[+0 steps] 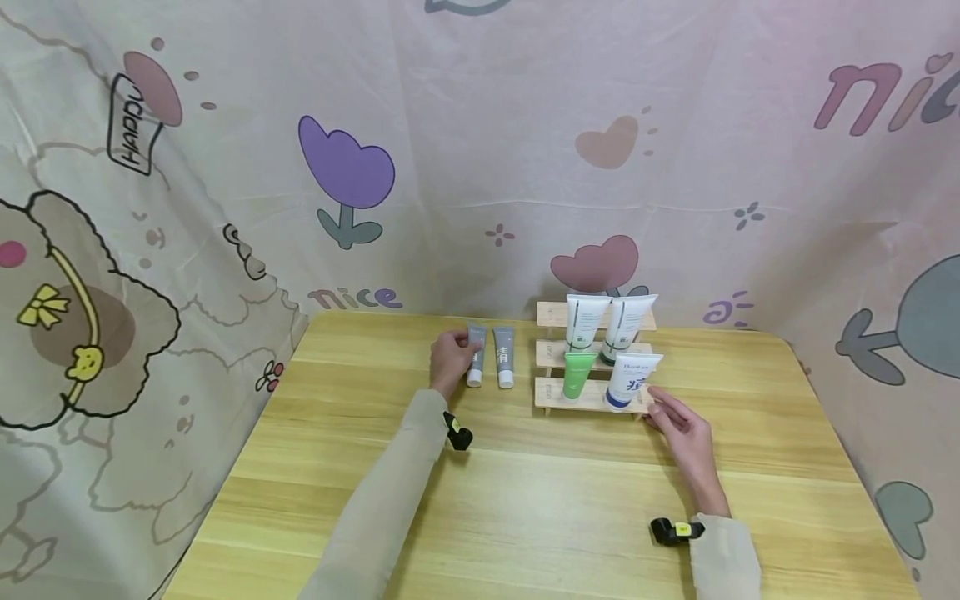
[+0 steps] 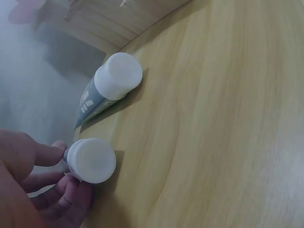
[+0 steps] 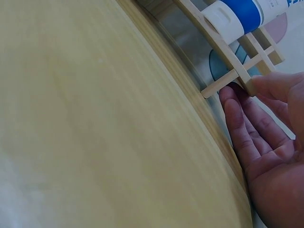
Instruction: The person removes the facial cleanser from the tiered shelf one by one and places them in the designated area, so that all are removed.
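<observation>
My left hand [image 1: 450,360] pinches a grey tube [image 1: 476,352] between thumb and fingers; its white cap [image 2: 95,160] faces the left wrist camera. Just right of it a second grey tube [image 1: 505,354] lies cap toward me. Farther right, a three-tier wooden rack [image 1: 550,389] carries several squeeze tubes. On its lowest tier stand a green tube [image 1: 577,377] and a white tube with a blue cap [image 1: 632,377]. Two white tubes with dark green caps [image 1: 587,321] are higher up. With thumb above and fingers below, my right hand [image 3: 273,137] grips the lowest shelf's right end.
All of this is on a light wooden table [image 1: 540,500]. A printed cloth [image 1: 480,167] hangs behind the table's back edge and along its sides. A small black wrist camera [image 1: 458,432] sits at the left cuff, another black camera [image 1: 667,532] at the right cuff.
</observation>
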`<state>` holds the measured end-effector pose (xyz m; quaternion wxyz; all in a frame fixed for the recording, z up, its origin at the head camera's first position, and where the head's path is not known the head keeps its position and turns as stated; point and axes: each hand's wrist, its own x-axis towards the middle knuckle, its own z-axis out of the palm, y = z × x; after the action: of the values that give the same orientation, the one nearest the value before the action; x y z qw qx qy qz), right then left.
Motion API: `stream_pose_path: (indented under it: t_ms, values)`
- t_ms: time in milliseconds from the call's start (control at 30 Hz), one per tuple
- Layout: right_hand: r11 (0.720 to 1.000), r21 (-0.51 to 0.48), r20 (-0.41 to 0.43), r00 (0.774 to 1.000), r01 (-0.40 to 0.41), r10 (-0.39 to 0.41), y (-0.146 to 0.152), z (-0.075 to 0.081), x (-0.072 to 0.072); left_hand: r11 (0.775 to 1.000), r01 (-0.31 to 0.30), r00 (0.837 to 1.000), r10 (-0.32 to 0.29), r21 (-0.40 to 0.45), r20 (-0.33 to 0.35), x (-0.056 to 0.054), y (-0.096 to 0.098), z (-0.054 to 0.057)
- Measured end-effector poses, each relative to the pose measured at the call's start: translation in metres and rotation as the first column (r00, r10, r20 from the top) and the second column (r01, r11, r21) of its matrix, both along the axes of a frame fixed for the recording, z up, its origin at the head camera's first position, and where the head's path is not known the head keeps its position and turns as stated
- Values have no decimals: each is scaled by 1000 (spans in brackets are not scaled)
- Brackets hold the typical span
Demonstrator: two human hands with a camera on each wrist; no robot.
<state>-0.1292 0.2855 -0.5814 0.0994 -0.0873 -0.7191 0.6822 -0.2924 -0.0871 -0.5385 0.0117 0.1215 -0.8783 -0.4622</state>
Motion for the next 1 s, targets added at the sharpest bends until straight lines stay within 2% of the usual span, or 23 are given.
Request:
stream_pose_path:
  t_ms: [333, 500, 700, 1000]
  values:
    - [1000, 13, 11, 1000, 10, -10, 0, 0, 2, 999, 9, 999, -8, -47, 41, 2, -3, 1]
    - [1000, 14, 24, 1000, 11, -11, 1, 0, 2, 998, 6, 999, -4, -57, 41, 3, -2, 2]
    - [998, 54, 38, 999, 12, -14, 2, 0, 1, 999, 17, 1000, -17, -28, 20, 6, -3, 5]
    - [999, 46, 48, 999, 0, -2, 4, -2, -2, 998, 66, 997, -64, 23, -50, 13, -5, 19]
